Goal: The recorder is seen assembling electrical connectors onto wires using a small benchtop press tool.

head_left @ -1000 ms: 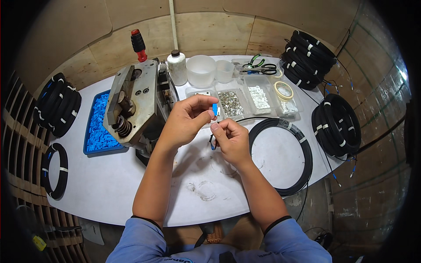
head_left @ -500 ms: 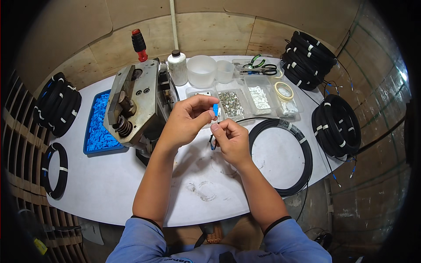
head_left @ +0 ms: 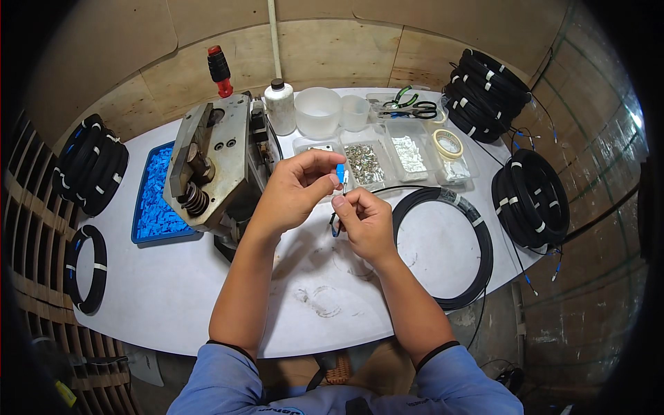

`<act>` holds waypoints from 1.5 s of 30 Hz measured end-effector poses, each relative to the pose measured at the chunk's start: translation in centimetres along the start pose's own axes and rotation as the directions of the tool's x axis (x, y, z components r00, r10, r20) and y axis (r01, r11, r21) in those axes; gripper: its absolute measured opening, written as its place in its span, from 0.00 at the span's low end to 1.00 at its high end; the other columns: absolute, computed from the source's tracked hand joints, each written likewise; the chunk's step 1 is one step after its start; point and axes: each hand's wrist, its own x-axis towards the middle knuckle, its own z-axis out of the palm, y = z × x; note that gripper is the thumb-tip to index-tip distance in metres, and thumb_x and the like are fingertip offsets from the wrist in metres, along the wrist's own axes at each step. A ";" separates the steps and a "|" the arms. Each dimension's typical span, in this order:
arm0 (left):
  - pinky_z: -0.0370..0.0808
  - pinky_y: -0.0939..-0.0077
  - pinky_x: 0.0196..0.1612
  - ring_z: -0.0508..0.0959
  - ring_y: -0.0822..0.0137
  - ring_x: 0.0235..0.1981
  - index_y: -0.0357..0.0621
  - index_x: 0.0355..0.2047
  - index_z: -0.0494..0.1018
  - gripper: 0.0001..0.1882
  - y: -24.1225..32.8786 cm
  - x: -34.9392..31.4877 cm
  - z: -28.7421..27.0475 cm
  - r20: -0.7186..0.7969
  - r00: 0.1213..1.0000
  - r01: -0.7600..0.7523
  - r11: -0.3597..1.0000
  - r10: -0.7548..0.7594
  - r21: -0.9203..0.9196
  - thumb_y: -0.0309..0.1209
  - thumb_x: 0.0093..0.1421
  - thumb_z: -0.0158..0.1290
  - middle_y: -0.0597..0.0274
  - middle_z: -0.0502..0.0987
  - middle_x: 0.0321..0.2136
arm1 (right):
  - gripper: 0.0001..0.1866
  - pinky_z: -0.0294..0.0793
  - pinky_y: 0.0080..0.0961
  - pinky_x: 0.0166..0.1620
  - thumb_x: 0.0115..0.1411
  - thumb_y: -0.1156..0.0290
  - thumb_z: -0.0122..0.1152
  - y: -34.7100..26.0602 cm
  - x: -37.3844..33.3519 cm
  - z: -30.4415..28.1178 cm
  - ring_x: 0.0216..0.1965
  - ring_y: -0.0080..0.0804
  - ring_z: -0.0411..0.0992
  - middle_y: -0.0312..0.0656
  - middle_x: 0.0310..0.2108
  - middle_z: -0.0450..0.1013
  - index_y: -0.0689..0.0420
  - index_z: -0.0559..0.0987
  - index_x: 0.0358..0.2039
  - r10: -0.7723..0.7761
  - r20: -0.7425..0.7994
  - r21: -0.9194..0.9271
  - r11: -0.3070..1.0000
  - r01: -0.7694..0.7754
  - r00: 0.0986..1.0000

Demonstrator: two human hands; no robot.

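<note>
Pinched between the thumb and forefinger of my left hand [head_left: 297,190] is a small blue plastic sleeve [head_left: 340,170]. A small white piece [head_left: 346,177] shows right beside it. My right hand [head_left: 364,221] is closed on a thin black cable [head_left: 384,189] just below the sleeve, its end reaching up to the blue and white pieces. Whether the cable end sits inside the sleeve I cannot tell. Another blue-tipped cable end [head_left: 336,229] hangs below my right fingers. The cable runs to a black cable coil [head_left: 484,259] lying on the right of the table.
A metal press [head_left: 225,162] stands at left, beside a blue tray [head_left: 166,238] of blue sleeves. Behind my hands are bins of metal terminals [head_left: 365,164] and white pieces [head_left: 409,153], a bottle [head_left: 279,111], tubs and scissors [head_left: 422,109]. Finished-looking coils [head_left: 484,97] lie at both sides.
</note>
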 end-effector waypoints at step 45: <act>0.73 0.81 0.39 0.74 0.78 0.35 0.37 0.46 0.74 0.13 -0.2 0.1 0.0 -0.002 1.000 -0.004 1.000 0.004 0.011 0.24 0.59 0.57 0.66 0.77 0.34 | 0.24 0.59 0.17 0.21 0.69 0.52 0.49 0.5 0.0 0.1 0.17 0.13 0.59 0.28 0.12 0.62 0.61 0.82 0.33 0.039 0.043 -0.043 0.998 -0.037 0.998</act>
